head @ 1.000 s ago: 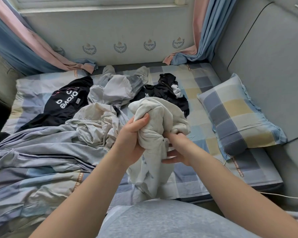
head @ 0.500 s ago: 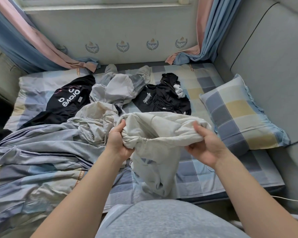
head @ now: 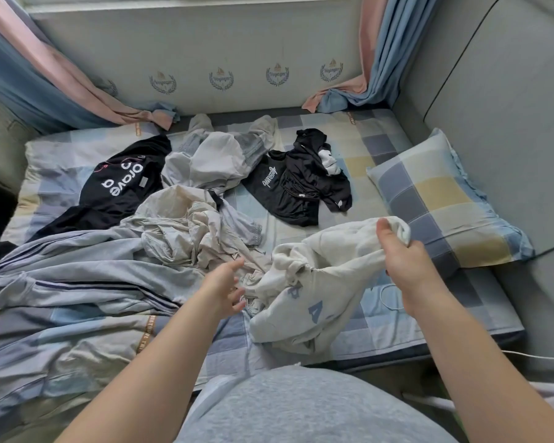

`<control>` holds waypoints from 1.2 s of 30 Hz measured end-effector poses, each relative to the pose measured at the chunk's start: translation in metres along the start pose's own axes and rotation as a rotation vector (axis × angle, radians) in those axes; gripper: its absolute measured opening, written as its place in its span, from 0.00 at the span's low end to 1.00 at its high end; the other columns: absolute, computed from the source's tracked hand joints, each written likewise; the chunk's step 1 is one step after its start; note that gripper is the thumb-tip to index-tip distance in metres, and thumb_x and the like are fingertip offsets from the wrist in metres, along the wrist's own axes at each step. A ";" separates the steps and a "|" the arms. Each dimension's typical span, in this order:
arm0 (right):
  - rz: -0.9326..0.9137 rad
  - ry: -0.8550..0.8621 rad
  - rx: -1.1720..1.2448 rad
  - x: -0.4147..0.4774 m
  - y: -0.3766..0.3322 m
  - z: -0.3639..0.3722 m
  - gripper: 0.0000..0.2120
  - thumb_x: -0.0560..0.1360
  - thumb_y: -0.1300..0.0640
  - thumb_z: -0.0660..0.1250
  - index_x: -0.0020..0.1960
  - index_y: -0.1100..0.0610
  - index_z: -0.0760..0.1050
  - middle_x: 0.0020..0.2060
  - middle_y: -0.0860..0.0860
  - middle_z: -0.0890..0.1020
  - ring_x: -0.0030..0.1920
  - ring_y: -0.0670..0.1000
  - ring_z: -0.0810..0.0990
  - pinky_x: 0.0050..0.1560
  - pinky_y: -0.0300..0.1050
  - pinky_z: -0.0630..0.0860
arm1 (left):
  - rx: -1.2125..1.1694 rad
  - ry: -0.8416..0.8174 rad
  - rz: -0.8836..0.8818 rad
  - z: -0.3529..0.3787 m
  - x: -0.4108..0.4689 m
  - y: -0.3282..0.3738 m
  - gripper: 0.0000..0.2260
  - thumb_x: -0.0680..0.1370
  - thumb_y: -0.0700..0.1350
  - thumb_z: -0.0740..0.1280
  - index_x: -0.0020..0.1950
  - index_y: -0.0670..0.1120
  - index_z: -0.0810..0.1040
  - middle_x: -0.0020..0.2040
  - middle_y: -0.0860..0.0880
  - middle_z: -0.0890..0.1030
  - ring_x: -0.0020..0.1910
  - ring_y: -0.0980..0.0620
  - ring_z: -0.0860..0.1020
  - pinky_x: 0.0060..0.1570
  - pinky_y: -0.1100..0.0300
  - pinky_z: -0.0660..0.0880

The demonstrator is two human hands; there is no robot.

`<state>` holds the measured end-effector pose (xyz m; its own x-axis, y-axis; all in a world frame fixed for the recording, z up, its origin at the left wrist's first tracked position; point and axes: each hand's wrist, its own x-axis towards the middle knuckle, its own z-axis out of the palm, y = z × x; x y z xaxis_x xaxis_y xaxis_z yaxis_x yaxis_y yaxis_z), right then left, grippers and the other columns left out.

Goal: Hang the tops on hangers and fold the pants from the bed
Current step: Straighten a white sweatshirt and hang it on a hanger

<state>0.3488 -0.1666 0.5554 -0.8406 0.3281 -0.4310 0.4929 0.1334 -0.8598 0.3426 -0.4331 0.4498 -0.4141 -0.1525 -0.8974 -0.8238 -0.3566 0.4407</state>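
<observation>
Cream, blue-lettered: grips the garment (head: 317, 282) in the right hand (head: 403, 260), trailing onto the bed (head: 365, 148); holds the left hand (head: 224, 289) slack beside it, empty.

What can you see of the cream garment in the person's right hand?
The cream garment looks like soft, thick knit cloth, crumpled and bunched, with pale blue letters printed on its lower part. The right hand grips one end and holds it up above the bed. The rest sags down onto the checked sheet near the bed's front edge. The left hand is open beside its left edge; whether they touch cannot be told. Whether it is a top or pants cannot be told either.
</observation>
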 end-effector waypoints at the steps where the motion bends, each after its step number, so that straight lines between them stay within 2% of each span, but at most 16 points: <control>1: -0.006 -0.008 -0.029 -0.005 -0.001 0.000 0.18 0.80 0.39 0.61 0.52 0.55 0.71 0.44 0.48 0.77 0.53 0.52 0.75 0.54 0.48 0.69 | 0.077 -0.093 -0.048 0.004 -0.002 -0.003 0.20 0.77 0.56 0.71 0.62 0.44 0.75 0.61 0.45 0.76 0.57 0.44 0.78 0.59 0.46 0.75; 5: -0.029 -0.023 -0.108 -0.029 -0.002 -0.001 0.18 0.79 0.38 0.61 0.40 0.52 0.71 0.40 0.49 0.77 0.41 0.47 0.75 0.51 0.48 0.71 | 0.346 -0.254 -0.130 0.030 -0.002 -0.011 0.33 0.72 0.67 0.71 0.61 0.41 0.75 0.59 0.42 0.80 0.52 0.43 0.84 0.54 0.47 0.80; 9: 0.006 -0.044 -0.112 -0.053 0.005 -0.006 0.19 0.76 0.34 0.61 0.51 0.50 0.74 0.50 0.49 0.80 0.53 0.49 0.77 0.55 0.46 0.73 | 0.520 -0.282 -0.104 0.059 -0.007 -0.010 0.34 0.70 0.71 0.69 0.60 0.43 0.74 0.55 0.45 0.81 0.51 0.46 0.82 0.52 0.51 0.79; 12: 0.011 -0.077 -0.155 -0.075 0.004 -0.006 0.14 0.77 0.37 0.61 0.43 0.47 0.72 0.43 0.43 0.78 0.44 0.41 0.75 0.42 0.37 0.71 | 0.728 -0.203 0.058 0.071 -0.007 -0.006 0.33 0.67 0.73 0.70 0.58 0.48 0.77 0.53 0.48 0.79 0.54 0.47 0.79 0.54 0.52 0.75; 14: 0.022 -0.077 -0.133 -0.085 0.007 -0.003 0.16 0.74 0.33 0.61 0.44 0.46 0.73 0.44 0.43 0.80 0.46 0.42 0.77 0.48 0.42 0.76 | 0.879 -0.217 0.114 0.075 -0.002 -0.004 0.28 0.67 0.66 0.75 0.56 0.46 0.79 0.46 0.48 0.80 0.47 0.47 0.80 0.46 0.56 0.76; 16: 0.035 -0.036 -0.058 -0.093 0.014 0.000 0.27 0.65 0.25 0.63 0.50 0.46 0.78 0.49 0.45 0.84 0.53 0.47 0.81 0.58 0.53 0.79 | 0.952 -0.267 0.088 0.075 0.000 -0.004 0.20 0.69 0.51 0.78 0.55 0.41 0.79 0.38 0.46 0.80 0.37 0.48 0.81 0.41 0.57 0.79; 17: 0.035 0.001 0.006 -0.095 0.020 0.002 0.32 0.62 0.22 0.64 0.52 0.46 0.79 0.51 0.45 0.85 0.55 0.48 0.82 0.60 0.56 0.79 | 0.919 -0.271 0.079 0.072 0.001 -0.005 0.18 0.71 0.43 0.77 0.56 0.38 0.79 0.35 0.44 0.79 0.33 0.48 0.81 0.40 0.56 0.81; 19: 0.052 0.073 0.195 -0.102 0.025 0.008 0.29 0.64 0.25 0.65 0.55 0.45 0.78 0.54 0.46 0.84 0.57 0.51 0.82 0.59 0.58 0.80 | 0.706 -0.283 0.091 0.060 0.005 -0.007 0.17 0.72 0.35 0.73 0.59 0.35 0.77 0.36 0.42 0.79 0.29 0.49 0.82 0.39 0.56 0.82; 21: 0.115 0.145 0.455 -0.106 0.032 0.013 0.23 0.72 0.34 0.63 0.59 0.48 0.76 0.57 0.51 0.84 0.56 0.54 0.83 0.55 0.56 0.82 | 0.421 -0.316 0.115 0.045 0.004 0.000 0.15 0.74 0.34 0.69 0.60 0.36 0.77 0.40 0.41 0.81 0.33 0.48 0.82 0.40 0.54 0.82; 24: 0.273 0.222 0.773 -0.110 0.051 0.022 0.23 0.80 0.39 0.59 0.66 0.53 0.74 0.57 0.56 0.83 0.54 0.58 0.84 0.43 0.52 0.83 | 0.084 -0.441 0.103 0.014 -0.014 0.019 0.06 0.79 0.32 0.61 0.52 0.38 0.75 0.39 0.41 0.80 0.32 0.49 0.81 0.35 0.57 0.81; 26: 0.375 0.270 0.946 -0.116 0.061 0.038 0.23 0.81 0.40 0.58 0.66 0.55 0.74 0.53 0.60 0.83 0.50 0.60 0.83 0.35 0.51 0.83 | -0.010 -0.542 0.076 -0.010 -0.032 0.031 0.07 0.81 0.33 0.56 0.47 0.37 0.73 0.32 0.43 0.78 0.26 0.51 0.80 0.27 0.60 0.79; 29: 0.468 0.302 1.138 -0.131 0.070 0.080 0.22 0.81 0.41 0.60 0.62 0.59 0.75 0.46 0.63 0.83 0.46 0.62 0.82 0.28 0.54 0.82 | -0.021 -0.644 0.027 -0.048 -0.056 0.043 0.09 0.80 0.37 0.57 0.50 0.35 0.76 0.38 0.41 0.81 0.33 0.46 0.83 0.32 0.54 0.82; 31: 0.444 0.271 1.188 -0.145 0.076 0.116 0.24 0.79 0.40 0.63 0.57 0.62 0.76 0.41 0.64 0.85 0.43 0.63 0.84 0.31 0.57 0.83 | 0.038 -0.712 0.012 -0.074 -0.060 0.046 0.16 0.77 0.42 0.61 0.62 0.36 0.77 0.51 0.36 0.83 0.48 0.41 0.84 0.47 0.47 0.83; 33: 0.404 0.238 1.190 -0.163 0.084 0.148 0.27 0.77 0.37 0.63 0.56 0.61 0.78 0.44 0.65 0.85 0.42 0.62 0.86 0.42 0.59 0.84 | 0.092 -0.775 -0.015 -0.100 -0.064 0.048 0.26 0.73 0.47 0.65 0.69 0.38 0.74 0.64 0.34 0.79 0.62 0.36 0.79 0.62 0.41 0.76; 34: 0.386 0.219 1.185 -0.174 0.088 0.163 0.28 0.77 0.36 0.64 0.57 0.61 0.78 0.48 0.64 0.85 0.44 0.62 0.86 0.48 0.60 0.82 | 0.122 -0.802 -0.029 -0.113 -0.063 0.048 0.27 0.72 0.48 0.64 0.69 0.37 0.74 0.65 0.34 0.78 0.63 0.36 0.78 0.63 0.41 0.76; 36: 0.398 0.182 1.173 -0.195 0.098 0.189 0.25 0.76 0.40 0.66 0.59 0.60 0.79 0.53 0.63 0.84 0.49 0.61 0.86 0.53 0.58 0.81 | 0.181 -0.861 -0.019 -0.132 -0.063 0.046 0.24 0.73 0.48 0.62 0.64 0.36 0.77 0.60 0.35 0.81 0.57 0.38 0.82 0.58 0.44 0.78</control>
<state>0.5190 -0.3940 0.5033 -0.5899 0.2916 -0.7530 0.1296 -0.8862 -0.4447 0.3820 -0.5620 0.5235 -0.4876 0.6262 -0.6084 -0.8521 -0.1894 0.4880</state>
